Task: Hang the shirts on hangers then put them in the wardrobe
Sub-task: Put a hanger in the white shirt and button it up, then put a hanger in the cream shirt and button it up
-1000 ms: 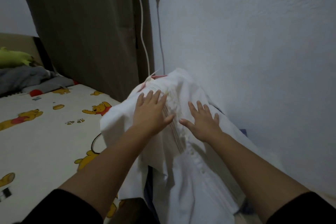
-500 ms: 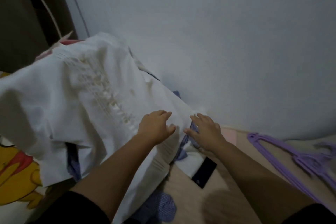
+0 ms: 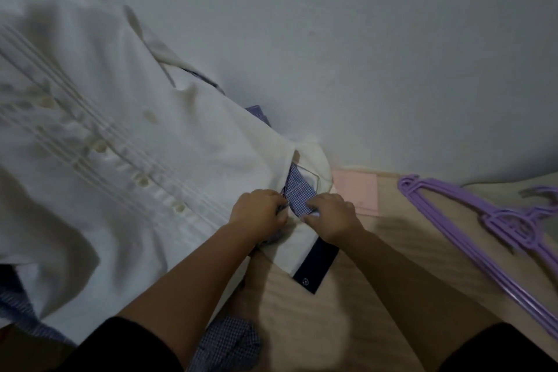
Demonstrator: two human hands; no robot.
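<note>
- Draped over a heap at left: a white pleated shirt, buttons up, spread wide and covering most of what lies under it, probably the pile yet to be hung.
- Peeking from beneath its lower hem: more blue checked fabric, likely part of the same garment being pulled free.
- Curled at the white shirt's edge: left hand, fingers closed on cloth there, seemingly holding the white layer aside so the one below can come out.
- Between the two hands: blue checked shirt, only a strip showing, buried under the white one.
- Pinching that checked strip: right hand, fingers bent down onto it, apparently to draw it out.
- Just below the wrists: a dark rectangular tag, flat on the beige bed surface.
- Well apart at right: purple hangers, stacked, lying within reach for the next step.
</note>
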